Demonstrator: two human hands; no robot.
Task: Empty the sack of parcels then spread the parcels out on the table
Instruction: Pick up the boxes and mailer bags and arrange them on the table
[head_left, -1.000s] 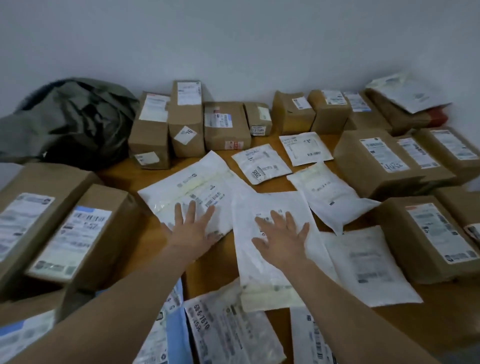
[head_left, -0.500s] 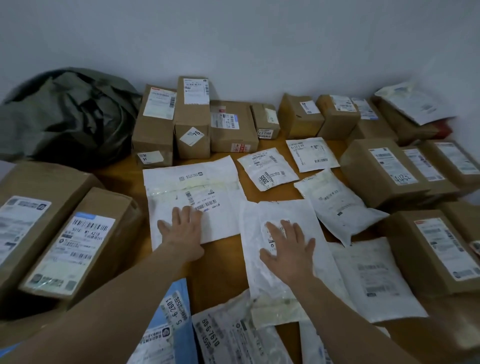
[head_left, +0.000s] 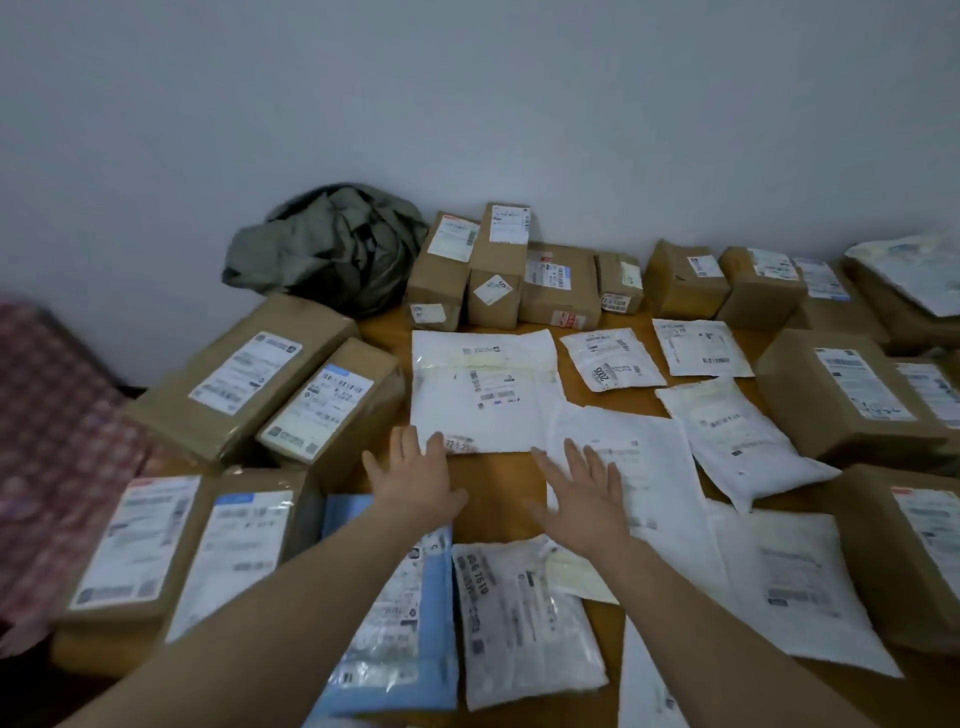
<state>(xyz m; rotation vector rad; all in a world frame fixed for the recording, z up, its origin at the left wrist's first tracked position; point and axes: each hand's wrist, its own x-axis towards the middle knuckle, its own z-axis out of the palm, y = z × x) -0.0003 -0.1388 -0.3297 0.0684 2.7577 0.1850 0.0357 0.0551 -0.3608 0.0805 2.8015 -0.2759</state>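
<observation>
Parcels cover the wooden table (head_left: 498, 488). A large white mailer (head_left: 483, 389) lies at the centre, and my left hand (head_left: 415, 478) is flat with its fingertips on the mailer's near edge. My right hand (head_left: 584, 488) is spread flat on a second white mailer (head_left: 644, 467) just to the right. The grey-green sack (head_left: 332, 249) lies crumpled against the wall at the back left. More white bags (head_left: 613, 358) (head_left: 701, 348) lie behind, and a blue bag (head_left: 395, 623) and a clear bag (head_left: 519, 618) lie near me.
Brown cartons line the back wall (head_left: 498, 270), the left side (head_left: 244, 374) and the right side (head_left: 847, 395). A bare patch of tabletop shows between my hands. A red patterned cloth (head_left: 57, 441) lies off the table's left edge.
The left hand slid back from the middle of the large mailer to its near edge. The mailer now lies squarer and further back. The view has swung left and pulled back.
</observation>
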